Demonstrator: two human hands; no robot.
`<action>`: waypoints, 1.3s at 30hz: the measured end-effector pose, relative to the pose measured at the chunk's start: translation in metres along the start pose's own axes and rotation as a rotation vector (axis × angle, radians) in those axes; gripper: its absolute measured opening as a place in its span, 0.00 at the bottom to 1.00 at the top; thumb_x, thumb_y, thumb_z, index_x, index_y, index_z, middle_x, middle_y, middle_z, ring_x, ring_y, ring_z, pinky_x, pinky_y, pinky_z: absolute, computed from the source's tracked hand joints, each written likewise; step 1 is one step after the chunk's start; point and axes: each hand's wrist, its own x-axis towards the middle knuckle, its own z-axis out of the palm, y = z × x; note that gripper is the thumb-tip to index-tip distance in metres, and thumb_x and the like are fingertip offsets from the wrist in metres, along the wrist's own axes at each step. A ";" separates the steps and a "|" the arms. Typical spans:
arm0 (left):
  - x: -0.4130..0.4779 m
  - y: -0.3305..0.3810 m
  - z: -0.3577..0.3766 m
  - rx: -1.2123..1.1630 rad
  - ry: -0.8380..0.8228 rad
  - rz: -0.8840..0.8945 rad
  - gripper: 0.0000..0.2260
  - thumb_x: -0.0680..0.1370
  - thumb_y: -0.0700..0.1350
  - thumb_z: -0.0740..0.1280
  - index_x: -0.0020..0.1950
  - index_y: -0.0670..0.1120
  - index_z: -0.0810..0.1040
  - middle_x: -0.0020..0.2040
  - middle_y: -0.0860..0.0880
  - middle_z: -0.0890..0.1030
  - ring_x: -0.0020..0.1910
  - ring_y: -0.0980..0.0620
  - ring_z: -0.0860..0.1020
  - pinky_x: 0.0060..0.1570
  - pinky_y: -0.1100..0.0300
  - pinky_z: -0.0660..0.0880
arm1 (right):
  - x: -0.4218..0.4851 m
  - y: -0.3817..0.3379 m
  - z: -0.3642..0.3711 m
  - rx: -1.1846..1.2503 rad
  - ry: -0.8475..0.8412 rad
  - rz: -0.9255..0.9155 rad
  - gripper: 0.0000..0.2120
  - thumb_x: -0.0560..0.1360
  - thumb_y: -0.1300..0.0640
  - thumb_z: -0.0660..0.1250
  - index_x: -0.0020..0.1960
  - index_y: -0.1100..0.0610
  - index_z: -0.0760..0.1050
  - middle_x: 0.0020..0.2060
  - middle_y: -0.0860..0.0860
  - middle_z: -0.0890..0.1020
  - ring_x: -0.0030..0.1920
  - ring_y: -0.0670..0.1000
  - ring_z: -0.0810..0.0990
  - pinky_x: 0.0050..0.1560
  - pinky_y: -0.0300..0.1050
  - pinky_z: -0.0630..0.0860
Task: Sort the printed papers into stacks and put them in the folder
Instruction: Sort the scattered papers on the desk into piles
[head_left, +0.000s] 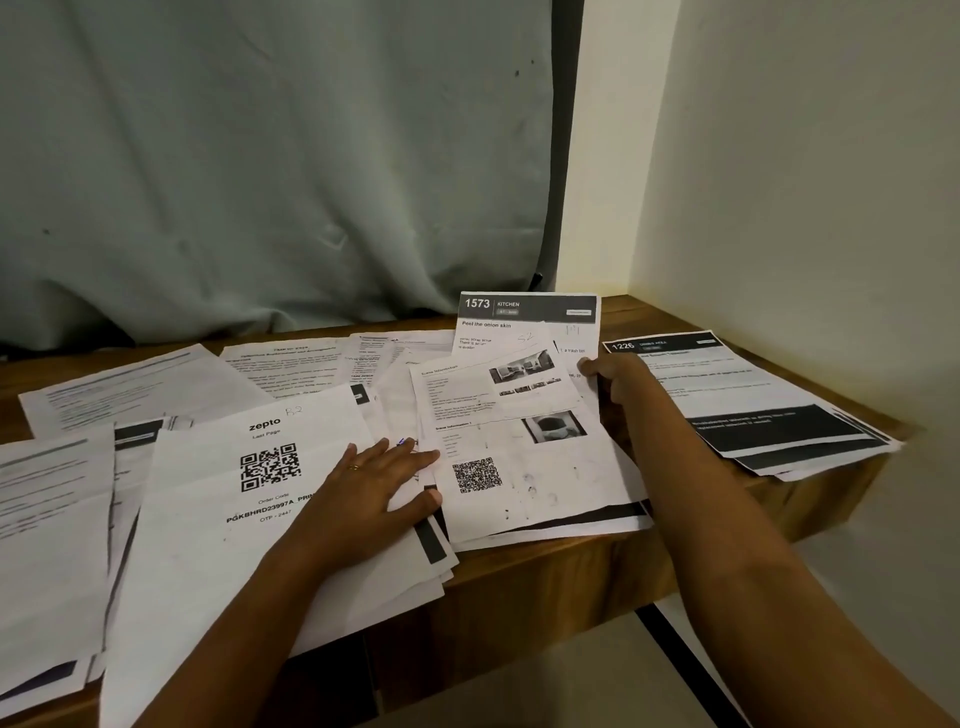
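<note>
Right hand (618, 382) pinches the photo sheet (519, 452) by its right edge (long axis away from me), middle of the desk (550, 577). Left hand (363, 488) flat, fingers straight, on the zepto page (228, 519). 1226 stack (753, 405) at the right corner, nearer my right.

Left hand (374, 483) lies flat, fingers spread toward 2 o'clock. Right hand (618, 379) reaches toward 11 o'clock, fingers curled, pinching.
</note>
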 end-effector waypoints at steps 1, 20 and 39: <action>0.000 0.000 0.000 -0.004 0.002 -0.001 0.47 0.59 0.81 0.32 0.74 0.66 0.56 0.78 0.57 0.53 0.77 0.55 0.49 0.74 0.55 0.39 | 0.000 0.001 -0.001 0.030 -0.002 -0.005 0.28 0.73 0.59 0.72 0.68 0.64 0.66 0.67 0.57 0.71 0.65 0.59 0.70 0.61 0.50 0.69; -0.003 0.002 0.000 -0.016 -0.009 -0.021 0.47 0.62 0.81 0.37 0.75 0.63 0.58 0.78 0.55 0.56 0.77 0.52 0.52 0.74 0.51 0.42 | -0.056 -0.045 -0.049 0.754 0.537 -0.694 0.04 0.80 0.57 0.60 0.51 0.57 0.67 0.42 0.47 0.77 0.37 0.39 0.76 0.32 0.27 0.72; -0.091 -0.016 -0.083 -0.123 0.295 -0.058 0.28 0.74 0.66 0.58 0.73 0.59 0.63 0.77 0.53 0.59 0.76 0.50 0.56 0.73 0.49 0.51 | -0.122 -0.046 0.019 0.861 0.282 -0.478 0.04 0.81 0.55 0.57 0.54 0.51 0.62 0.51 0.50 0.76 0.45 0.47 0.79 0.42 0.37 0.79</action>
